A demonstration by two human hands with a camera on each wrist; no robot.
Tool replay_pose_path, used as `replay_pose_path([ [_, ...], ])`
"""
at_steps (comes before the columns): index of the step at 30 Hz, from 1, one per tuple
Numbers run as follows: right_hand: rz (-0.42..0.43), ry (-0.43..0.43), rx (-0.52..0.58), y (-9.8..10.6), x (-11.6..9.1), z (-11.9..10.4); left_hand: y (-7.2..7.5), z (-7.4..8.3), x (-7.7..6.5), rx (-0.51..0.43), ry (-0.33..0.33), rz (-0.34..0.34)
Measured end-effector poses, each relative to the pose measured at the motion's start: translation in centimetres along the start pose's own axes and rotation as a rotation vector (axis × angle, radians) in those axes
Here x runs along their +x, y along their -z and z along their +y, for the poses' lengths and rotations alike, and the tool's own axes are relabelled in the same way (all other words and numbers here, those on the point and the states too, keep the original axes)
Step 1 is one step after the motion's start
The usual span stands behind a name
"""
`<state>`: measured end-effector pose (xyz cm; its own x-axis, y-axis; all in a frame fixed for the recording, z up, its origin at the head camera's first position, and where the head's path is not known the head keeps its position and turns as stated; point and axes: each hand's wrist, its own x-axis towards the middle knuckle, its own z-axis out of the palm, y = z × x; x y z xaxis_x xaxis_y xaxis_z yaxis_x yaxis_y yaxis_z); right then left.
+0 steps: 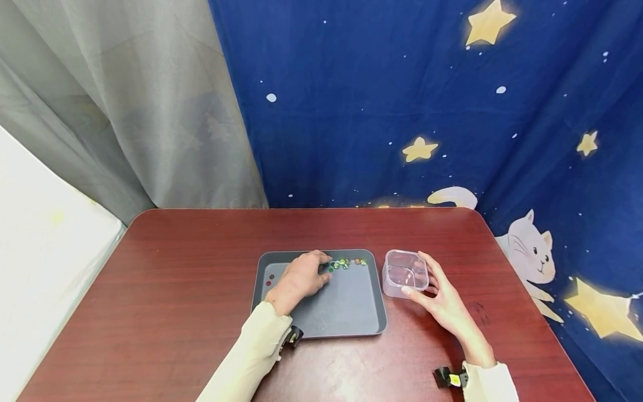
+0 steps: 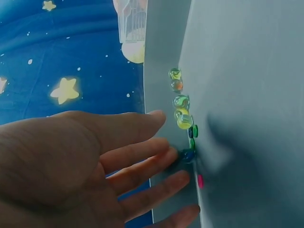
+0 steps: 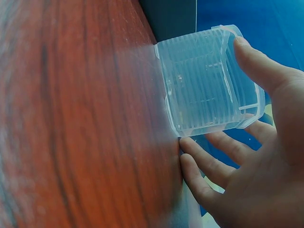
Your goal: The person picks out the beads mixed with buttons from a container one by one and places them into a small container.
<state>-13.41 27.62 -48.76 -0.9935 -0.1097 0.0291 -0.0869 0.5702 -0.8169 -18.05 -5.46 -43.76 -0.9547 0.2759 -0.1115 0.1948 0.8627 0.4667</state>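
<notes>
A grey tray [image 1: 346, 318] lies on the table, with several glass marbles [image 1: 344, 262] gathered along its far edge. My left hand [image 1: 301, 274] reaches over the tray, fingers loosely extended and spread. In the left wrist view its fingertips come close to a dark blue marble [image 2: 187, 155]; whether they touch it I cannot tell. Small green pieces [image 2: 195, 131] and a pink piece [image 2: 200, 181] lie beside it. Right of the tray, my right hand [image 1: 447, 301] holds a clear plastic box [image 1: 397, 288], thumb on the near rim and fingers around the far side.
Two small dark red pieces [image 1: 268, 283] lie at the tray's left side. The reddish-brown table [image 1: 176, 290] extends around the tray and box. Behind its far edge hang a blue starry curtain [image 1: 351, 139] and a grey curtain [image 1: 176, 111].
</notes>
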Motion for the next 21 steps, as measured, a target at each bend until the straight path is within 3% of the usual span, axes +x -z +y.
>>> replay_pose_path([
  [11, 0.001, -0.002, 0.009, 0.02, -0.05, -0.21, -0.43, 0.15, 0.58, -0.013, -0.04, -0.037],
  [21, 0.003, -0.008, 0.012, -0.02, -0.02, -0.13, -0.53, 0.14, 0.75, -0.048, 0.02, -0.038],
])
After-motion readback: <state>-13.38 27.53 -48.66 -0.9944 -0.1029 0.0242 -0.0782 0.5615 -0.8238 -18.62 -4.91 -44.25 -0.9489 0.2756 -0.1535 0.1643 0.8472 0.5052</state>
